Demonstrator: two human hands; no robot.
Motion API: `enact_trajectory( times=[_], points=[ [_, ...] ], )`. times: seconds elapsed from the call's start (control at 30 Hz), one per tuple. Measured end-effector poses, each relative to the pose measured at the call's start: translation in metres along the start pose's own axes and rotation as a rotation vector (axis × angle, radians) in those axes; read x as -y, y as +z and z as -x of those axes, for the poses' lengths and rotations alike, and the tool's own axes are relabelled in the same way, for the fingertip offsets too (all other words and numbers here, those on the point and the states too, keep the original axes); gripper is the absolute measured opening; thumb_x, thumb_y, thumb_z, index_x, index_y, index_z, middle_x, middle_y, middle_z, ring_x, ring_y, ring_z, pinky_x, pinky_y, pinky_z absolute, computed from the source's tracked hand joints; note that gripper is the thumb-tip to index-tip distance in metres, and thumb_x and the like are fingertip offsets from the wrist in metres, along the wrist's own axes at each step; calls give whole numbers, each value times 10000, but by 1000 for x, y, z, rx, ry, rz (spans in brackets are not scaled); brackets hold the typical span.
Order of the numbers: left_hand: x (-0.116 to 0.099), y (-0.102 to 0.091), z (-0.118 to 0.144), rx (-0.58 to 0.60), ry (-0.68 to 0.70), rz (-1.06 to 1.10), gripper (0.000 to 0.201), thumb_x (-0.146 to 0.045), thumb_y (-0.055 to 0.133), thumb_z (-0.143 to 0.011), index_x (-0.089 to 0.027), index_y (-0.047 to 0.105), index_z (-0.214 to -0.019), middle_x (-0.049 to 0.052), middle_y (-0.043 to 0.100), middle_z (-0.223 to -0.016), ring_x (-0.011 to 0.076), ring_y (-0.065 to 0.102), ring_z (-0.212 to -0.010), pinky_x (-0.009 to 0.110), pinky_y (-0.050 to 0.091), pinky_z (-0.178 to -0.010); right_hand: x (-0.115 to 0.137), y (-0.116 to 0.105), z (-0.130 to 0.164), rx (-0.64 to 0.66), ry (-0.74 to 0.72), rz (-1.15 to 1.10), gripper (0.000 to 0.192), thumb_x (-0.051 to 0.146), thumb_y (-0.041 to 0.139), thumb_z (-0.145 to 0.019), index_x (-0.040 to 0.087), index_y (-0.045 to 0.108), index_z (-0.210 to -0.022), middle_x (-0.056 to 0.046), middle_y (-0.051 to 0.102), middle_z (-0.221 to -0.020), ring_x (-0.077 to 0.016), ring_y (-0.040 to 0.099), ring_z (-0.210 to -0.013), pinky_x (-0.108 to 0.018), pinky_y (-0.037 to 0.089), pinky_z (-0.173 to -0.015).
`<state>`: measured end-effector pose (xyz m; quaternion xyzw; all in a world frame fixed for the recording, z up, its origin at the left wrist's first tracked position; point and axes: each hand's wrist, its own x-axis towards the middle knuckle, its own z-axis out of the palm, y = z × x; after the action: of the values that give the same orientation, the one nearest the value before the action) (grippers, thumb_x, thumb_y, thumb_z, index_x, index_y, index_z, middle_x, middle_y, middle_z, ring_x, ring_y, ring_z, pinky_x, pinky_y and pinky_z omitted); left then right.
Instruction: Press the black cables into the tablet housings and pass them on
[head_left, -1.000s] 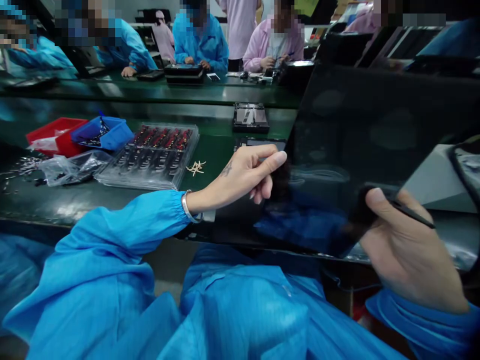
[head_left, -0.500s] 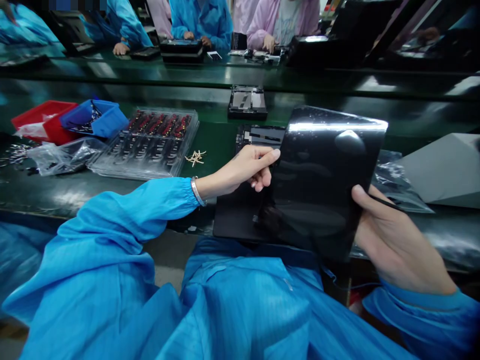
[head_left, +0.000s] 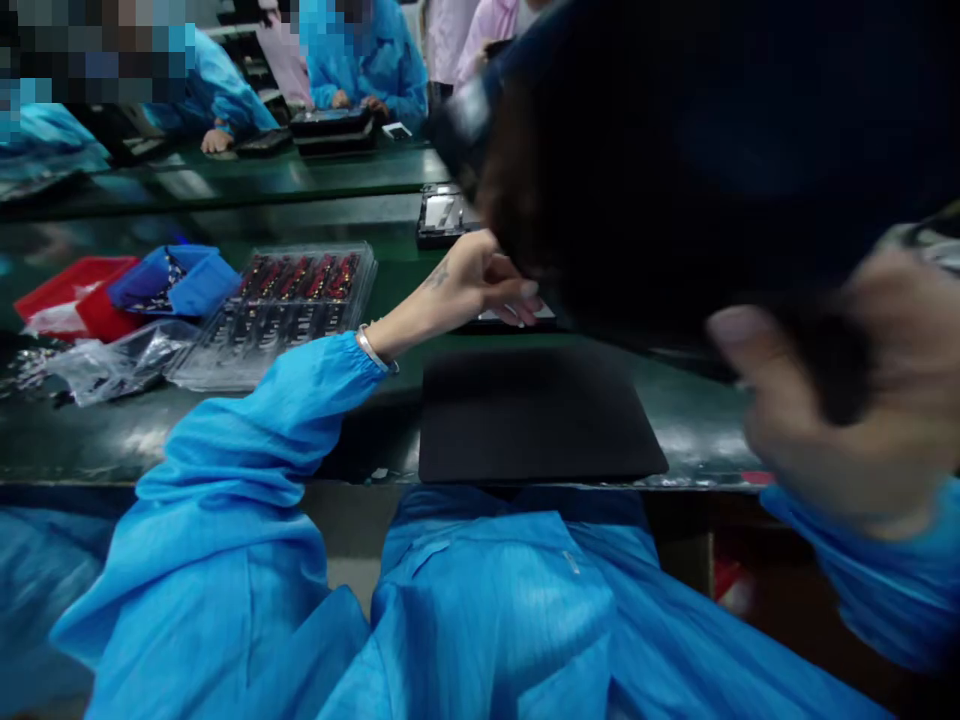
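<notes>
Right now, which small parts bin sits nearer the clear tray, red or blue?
The blue bin: it sits beside the clear tray; the red bin lies farther left.

An electronics assembly factory: gowned workers (head_left: 360, 60) line a long green bench (head_left: 225, 180) beside parts trays (head_left: 292, 300).

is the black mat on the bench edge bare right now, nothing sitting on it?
Yes: the black mat lies flat with nothing on it, while the right hand holds the dark panel raised above it.
</notes>
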<state>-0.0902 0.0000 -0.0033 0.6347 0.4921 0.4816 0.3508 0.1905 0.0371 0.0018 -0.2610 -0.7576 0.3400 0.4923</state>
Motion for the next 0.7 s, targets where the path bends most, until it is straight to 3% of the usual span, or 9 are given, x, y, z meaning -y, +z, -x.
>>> enact_trajectory(
  times=[0.1,0.17,0.23,0.27,0.37,0.5,0.6,0.7],
  points=[
    [24,-11,-3,-24,13,-180,340,-427,801,-780,-175,635,-935,88,768,-982,215,747,-925,335,597,-848,-7,18,21,235,-610,209,326,162,659,-953,236,757,-1256,-79,719,-1330,-308,695,-1233,-425,576,-1092],
    [40,-20,9,16,-32,-240,443,-494,812,-736,-161,667,-990,95,767,-982,215,739,-920,329,579,-873,-19,29,36,301,-890,351,331,111,541,-1002,139,716,-1282,-161,709,-1319,-296,692,-1238,-431,581,-1083],
    [49,-31,29,1,-101,-355,451,-519,750,-809,-152,687,-1065,95,768,-949,215,732,-880,317,559,-846,-31,35,51,292,-904,423,324,102,513,-1014,131,706,-1273,-175,711,-1308,-296,687,-1244,-452,592,-1062],
    [51,-38,41,-62,-150,-523,415,-533,684,-865,-165,706,-1055,82,770,-945,217,725,-860,304,546,-808,-36,36,57,293,-882,448,314,104,519,-1014,136,708,-1263,-173,713,-1304,-294,692,-1235,-455,602,-1047],
    [53,-55,78,0,-323,-865,416,-542,526,-961,-201,750,-1041,89,779,-1062,295,733,-971,380,545,-882,-42,36,71,308,-871,520,264,99,541,-1009,106,724,-1199,-186,747,-1231,-282,725,-1178,-436,622,-1015],
    [71,-64,118,-7,-263,-973,513,-517,355,-1028,-215,715,-1233,122,730,-1215,325,681,-1160,484,522,-1044,-42,43,79,298,-859,566,237,100,537,-1014,113,734,-1145,-156,779,-1148,-245,746,-1116,-393,621,-997],
    [88,-56,137,-99,-221,-981,439,-538,356,-1016,-372,648,-1298,33,675,-1368,348,631,-1278,564,462,-1145,-45,49,83,338,-838,563,211,213,577,-1032,127,725,-1157,-141,769,-1172,-235,728,-1132,-379,605,-1006],
    [90,-38,147,-204,-302,-876,418,-620,387,-984,-477,576,-1328,-60,572,-1517,358,532,-1422,597,376,-1230,-49,52,87,363,-814,568,264,343,598,-1038,152,712,-1181,-118,755,-1209,-220,702,-1168,-377,591,-1020]
  ],
)
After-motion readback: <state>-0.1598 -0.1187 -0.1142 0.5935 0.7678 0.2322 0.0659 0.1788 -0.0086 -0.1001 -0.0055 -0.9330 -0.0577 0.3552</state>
